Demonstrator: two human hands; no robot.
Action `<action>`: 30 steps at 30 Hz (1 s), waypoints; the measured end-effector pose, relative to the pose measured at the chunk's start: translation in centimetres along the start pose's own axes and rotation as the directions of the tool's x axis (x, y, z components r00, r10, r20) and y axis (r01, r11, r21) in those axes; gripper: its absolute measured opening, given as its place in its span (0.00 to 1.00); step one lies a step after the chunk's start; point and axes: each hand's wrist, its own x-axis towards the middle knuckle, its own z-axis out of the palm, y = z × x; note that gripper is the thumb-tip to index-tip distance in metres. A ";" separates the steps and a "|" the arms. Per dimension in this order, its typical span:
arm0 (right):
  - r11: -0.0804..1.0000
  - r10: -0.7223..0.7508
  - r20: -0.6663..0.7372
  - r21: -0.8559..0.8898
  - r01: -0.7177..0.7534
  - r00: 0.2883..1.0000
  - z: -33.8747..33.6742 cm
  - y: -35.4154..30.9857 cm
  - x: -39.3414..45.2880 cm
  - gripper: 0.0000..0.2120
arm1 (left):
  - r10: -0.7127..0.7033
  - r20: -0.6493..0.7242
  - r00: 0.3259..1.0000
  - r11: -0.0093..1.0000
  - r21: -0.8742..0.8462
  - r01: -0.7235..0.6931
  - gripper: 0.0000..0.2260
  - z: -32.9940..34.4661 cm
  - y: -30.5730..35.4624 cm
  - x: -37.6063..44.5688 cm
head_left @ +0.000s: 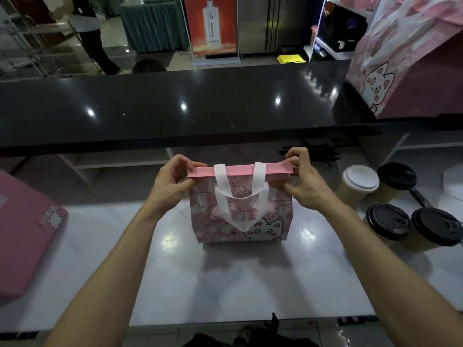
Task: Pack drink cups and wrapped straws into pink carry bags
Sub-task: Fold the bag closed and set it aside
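The pink carry bag (240, 211) stands upright at the centre of the white desk (225, 284), printed with a cartoon cat and no legible text; the left hand (172, 184) and the right hand (304, 181) each pinch one end of its folded top edge. To the right stand four paper cups, one with a white lid (360, 178) and three with black lids (395, 175), the nearest cut off by the frame edge. Embossed lid marks are unreadable, and the bag contents are hidden.
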 end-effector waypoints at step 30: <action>0.749 -0.440 0.158 -0.479 0.458 0.884 -2.4 -3.0 0.5 0.07 | 0.367 0.214 0.905 0.582 0.706 -0.403 0.04 -1.1 -0.1 1.9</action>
